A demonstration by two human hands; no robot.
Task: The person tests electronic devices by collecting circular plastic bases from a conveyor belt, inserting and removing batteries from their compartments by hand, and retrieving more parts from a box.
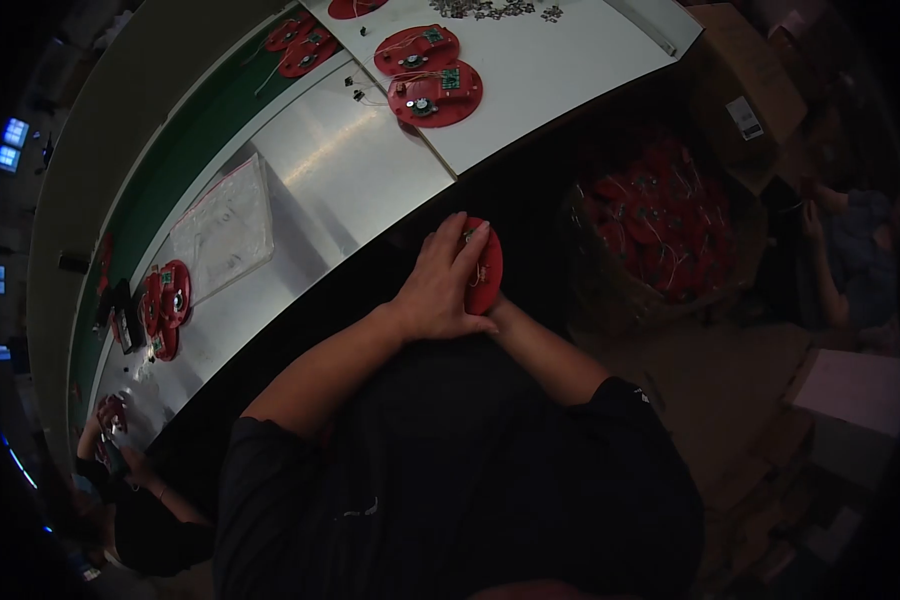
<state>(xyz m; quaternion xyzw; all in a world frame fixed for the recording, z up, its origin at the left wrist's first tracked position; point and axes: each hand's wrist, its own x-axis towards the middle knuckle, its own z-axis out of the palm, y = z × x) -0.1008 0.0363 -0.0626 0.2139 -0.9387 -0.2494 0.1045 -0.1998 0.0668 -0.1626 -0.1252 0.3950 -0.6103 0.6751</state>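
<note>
In the middle of the head view, a red round casing (485, 268) with thin wires on its inner side is held tilted, nearly edge-on, in front of my body. My left hand (432, 290) lies over its near face, fingers reaching across the top edge and thumb low by the bottom edge. From behind and below, my right hand (504, 309) supports the same casing; its fingers are mostly hidden. On the white board beyond lie two similar red casings (436, 98) with green circuit boards, round metal parts and loose wires.
A clear plastic bag (228, 232) lies on the metal table (340, 180), with more red casings (166, 300) farther left. At right stands a large bag of red wired casings (660, 225) near a cardboard box (750, 75). Co-workers sit at lower left and far right.
</note>
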